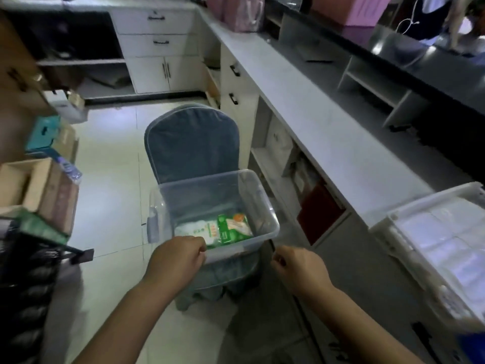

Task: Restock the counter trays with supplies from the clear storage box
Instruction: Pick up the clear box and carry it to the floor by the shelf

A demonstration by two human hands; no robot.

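You have one wide-angle view from your head, looking forward and steeply down. Your two forearms enter from the bottom edge, close to the lens. The clear storage box sits mid-frame, near; the desk runs diagonally across the right half.

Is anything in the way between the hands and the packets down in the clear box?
Nothing visible blocks them. The clear storage box sits open, no lid, on the blue chair. The green-and-white packets lie uncovered on its bottom. The left hand is curled at the near rim; the right hand hangs beside the box.
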